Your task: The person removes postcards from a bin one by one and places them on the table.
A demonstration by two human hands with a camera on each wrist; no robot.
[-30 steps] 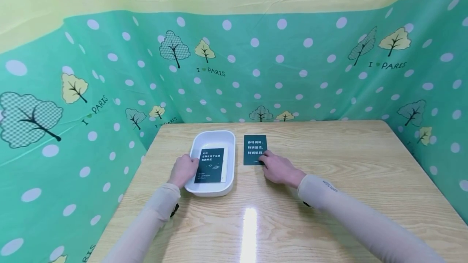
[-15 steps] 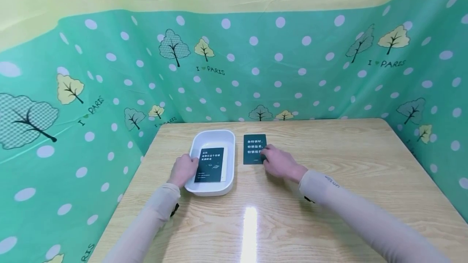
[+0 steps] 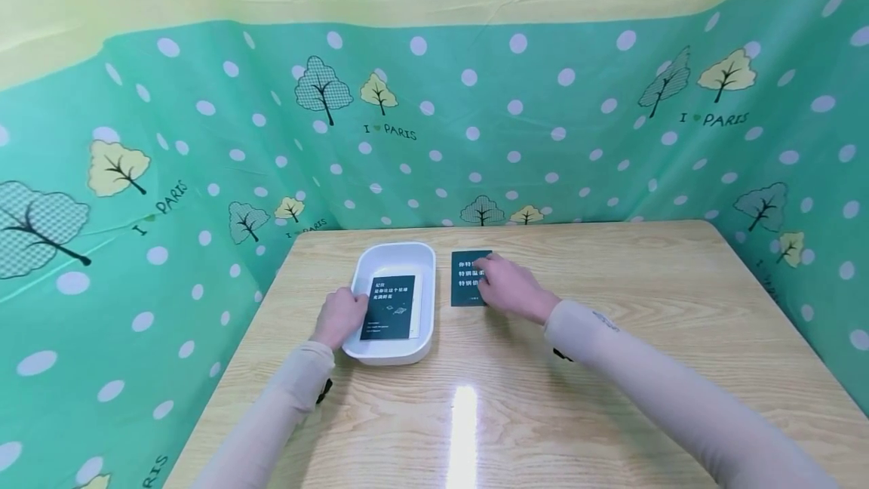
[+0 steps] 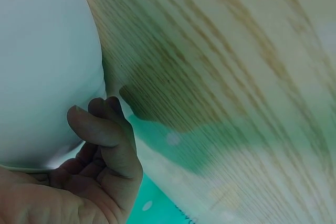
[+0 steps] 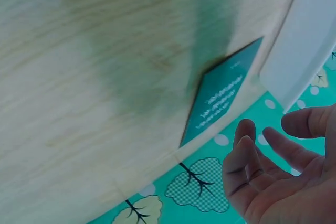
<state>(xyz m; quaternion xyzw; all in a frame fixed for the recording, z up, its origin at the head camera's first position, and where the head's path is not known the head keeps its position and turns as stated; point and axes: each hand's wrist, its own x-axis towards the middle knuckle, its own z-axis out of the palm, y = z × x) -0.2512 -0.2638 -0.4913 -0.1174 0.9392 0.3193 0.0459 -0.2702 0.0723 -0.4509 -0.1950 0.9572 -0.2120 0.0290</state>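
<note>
Dark green lettered card (image 3: 465, 289) lies flat on the tabletop (image 3: 380, 429) beside the white tray (image 3: 400, 358), where I have the left hand (image 3: 339, 317) gripping the rim and the right hand (image 3: 514, 287), fingers loosely apart, over the card's edge.

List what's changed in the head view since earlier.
Right hand moved forward and slightly left, from the tabletop text card's near right corner to over its far right part; nothing picked up. Unchanged: that card's place, the left hand gripping the white tray, the dark card inside.
</note>
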